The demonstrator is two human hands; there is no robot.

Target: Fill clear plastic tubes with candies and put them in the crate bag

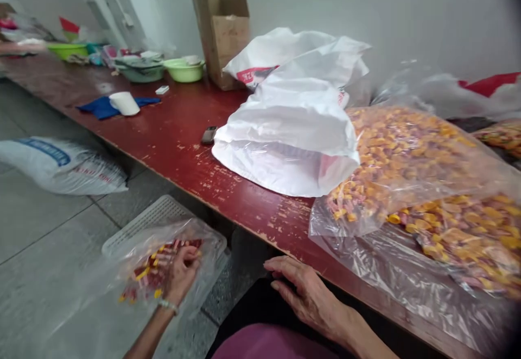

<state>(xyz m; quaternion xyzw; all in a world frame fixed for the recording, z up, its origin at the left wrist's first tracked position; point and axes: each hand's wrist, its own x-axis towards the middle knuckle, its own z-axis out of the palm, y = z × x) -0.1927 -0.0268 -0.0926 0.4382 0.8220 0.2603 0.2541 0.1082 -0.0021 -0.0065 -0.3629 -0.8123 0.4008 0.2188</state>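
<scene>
1. At 10 o'clock, a plump white sack (61, 166) lies on the floor. Beyond it, towards 11, a bright green basin (67, 51) stands far along the red table (175, 152).
2. Towards 11, a blue cloth (100, 108) lies on the tabletop, a white roll (125, 104) on it.
3. Between 10 and 11, below the tabletop, a pale slatted basket (142, 223) sits partly under a clear bag (97, 288).
4. At 10 o'clock, dark red pieces with yellow ends (150, 275) lie loosely heaped in that bag, a small batch beside the large spread on the right. No tie or seal shows on the bag.
5. The left hand (182, 275) is at these pieces, fingers curled inward; whether it grips one, I cannot tell.
6. Just left of 12, a small dark device (209, 135) lies near an open white bag (280, 131), with a cardboard box (230, 49) behind.
7. Near 1 o'clock, the right hand (303, 294) is held palm down by the table edge, fingers loosely extended, with nothing seen in its grasp.
8. Between 1 and 2, a broad spread of yellow-and-pinkish pieces (407, 152) lies on the tabletop, partly under clear film (362, 256). By eye, most of the loose pieces in view are here; the exact share cannot be told.
</scene>
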